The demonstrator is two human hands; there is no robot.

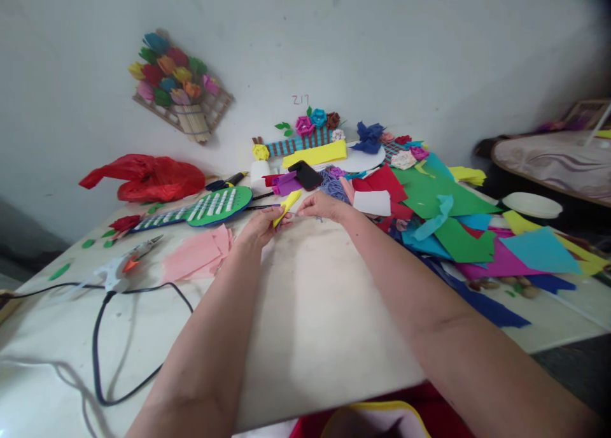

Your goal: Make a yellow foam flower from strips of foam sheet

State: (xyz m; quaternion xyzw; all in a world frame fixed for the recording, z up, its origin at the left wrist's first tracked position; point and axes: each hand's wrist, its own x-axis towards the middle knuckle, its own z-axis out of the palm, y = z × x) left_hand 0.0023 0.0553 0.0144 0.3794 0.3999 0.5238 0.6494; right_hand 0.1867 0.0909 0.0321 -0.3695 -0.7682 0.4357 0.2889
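My left hand (260,226) is closed on the lower end of a folded yellow paper strip (287,205), which slants up to the right above the white table (310,317). My right hand (323,205) rests just right of the strip with its fingers curled toward the strip's top; whether it grips the strip I cannot tell. Both forearms reach in from the bottom of the head view. Pink paper (198,253) lies flat just left of my left hand.
A glue gun (125,264) with a black cord (98,349) lies at left. A green woven paper piece (210,207), red plastic bag (146,178), black phone (306,174) and paper flowers (312,127) sit behind. Coloured paper sheets (453,221) pile at right. A paper tulip craft (179,84) hangs on the wall.
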